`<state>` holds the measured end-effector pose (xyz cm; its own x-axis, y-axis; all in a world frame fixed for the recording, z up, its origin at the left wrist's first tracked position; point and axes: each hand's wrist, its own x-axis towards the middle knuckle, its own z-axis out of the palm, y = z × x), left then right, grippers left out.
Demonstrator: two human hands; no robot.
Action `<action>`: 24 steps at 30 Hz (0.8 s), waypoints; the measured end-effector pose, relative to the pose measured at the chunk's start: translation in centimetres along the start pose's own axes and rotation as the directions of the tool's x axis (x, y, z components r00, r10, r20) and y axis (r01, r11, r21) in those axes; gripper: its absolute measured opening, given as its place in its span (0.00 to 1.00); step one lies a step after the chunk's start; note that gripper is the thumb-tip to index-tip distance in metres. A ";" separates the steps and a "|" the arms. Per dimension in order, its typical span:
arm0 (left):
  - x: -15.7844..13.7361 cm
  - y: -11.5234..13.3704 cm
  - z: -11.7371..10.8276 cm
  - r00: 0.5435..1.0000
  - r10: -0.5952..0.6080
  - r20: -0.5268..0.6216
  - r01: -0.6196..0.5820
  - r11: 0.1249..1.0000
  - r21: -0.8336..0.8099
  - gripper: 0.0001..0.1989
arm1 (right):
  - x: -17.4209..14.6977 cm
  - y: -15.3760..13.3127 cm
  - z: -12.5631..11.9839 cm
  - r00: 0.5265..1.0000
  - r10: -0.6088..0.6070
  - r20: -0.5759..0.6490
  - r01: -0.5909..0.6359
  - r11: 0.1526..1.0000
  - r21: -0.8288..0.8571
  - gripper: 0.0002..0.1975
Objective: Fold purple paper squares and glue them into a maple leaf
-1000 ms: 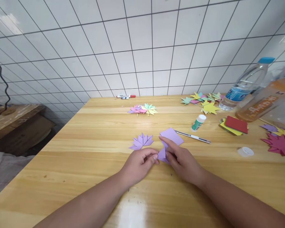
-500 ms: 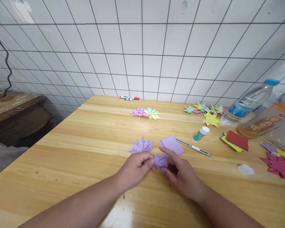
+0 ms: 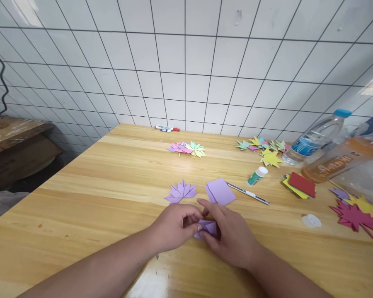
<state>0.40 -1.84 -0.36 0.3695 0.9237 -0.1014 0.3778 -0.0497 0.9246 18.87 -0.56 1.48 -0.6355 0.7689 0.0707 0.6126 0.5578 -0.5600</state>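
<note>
Fingers of your left hand (image 3: pixel 174 225) are pinching the left side of the folded purple paper (image 3: pixel 209 227), while those of your right hand (image 3: pixel 236 236) are gripping its right side, the thumb lying along the near edge and the index finger arching over the far side. Your own hands are hiding some of the fingertips, so their exact contact is not showing. You are holding the piece low over the tabletop (image 3: pixel 96 207), nearer to you than the purple leaf shape (image 3: pixel 182 191) and the purple squares (image 3: pixel 221 191); whether it is touching the wood, I cannot tell.

Judging by its look, you are handling something nearly weightless: thin paper, probably stiff along its creases but bending easily across the flat faces. It is likely giving good purchase to dry skin, though its layers could be sliding over one another. Squeezing hard would be risking stray creases, and tugging at a single corner would be inviting a tear. Layered, folded edges are looking like the safest places for taking hold, with light pressure from both sides. Beyond, to the right, a glue stick (image 3: pixel 257 176) and a slim silver tool (image 3: pixel 248 193) are resting apart from your fingers.
</note>
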 end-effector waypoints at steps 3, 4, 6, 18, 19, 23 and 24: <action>0.0 0.1 0.0 0.998 0.015 -0.058 -0.016 1.000 -0.004 0.02 | 0.0 0.0 -0.1 1.000 -0.008 -0.012 0.007 1.000 -0.025 0.27; 0.1 0.1 0.0 0.997 0.019 -0.081 -0.019 1.000 -0.010 0.03 | 0.0 0.1 -0.1 0.999 -0.008 -0.035 0.007 1.000 -0.025 0.27; 0.1 0.2 -0.1 0.994 0.022 -0.107 -0.025 0.999 -0.028 0.05 | 0.0 0.4 -0.1 0.997 -0.011 -0.081 0.010 1.000 -0.012 0.27; 0.2 0.1 -0.5 0.993 0.066 -0.093 -0.063 0.998 0.027 0.08 | 0.2 1.4 0.3 0.991 0.056 -0.125 -0.038 0.989 0.143 0.23; 0.3 0.1 -0.5 0.993 0.063 -0.098 -0.061 0.998 0.023 0.08 | 0.3 1.5 0.3 0.989 0.070 -0.129 -0.047 0.985 0.168 0.23; 0.2 0.4 -0.6 0.992 0.050 -0.118 -0.049 0.999 0.017 0.09 | 0.7 1.6 0.2 0.978 0.171 -0.122 -0.134 0.955 0.265 0.23; 0.2 0.5 -0.7 0.992 0.044 -0.117 -0.042 0.999 0.018 0.09 | 0.7 1.6 0.2 0.973 0.196 -0.121 -0.154 0.945 0.290 0.22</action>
<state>0.11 -1.43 0.33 0.2841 0.9587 -0.0170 0.3773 -0.0955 0.9211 19.27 0.83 0.48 -0.4412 0.8955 0.0589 0.5405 0.3175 -0.7791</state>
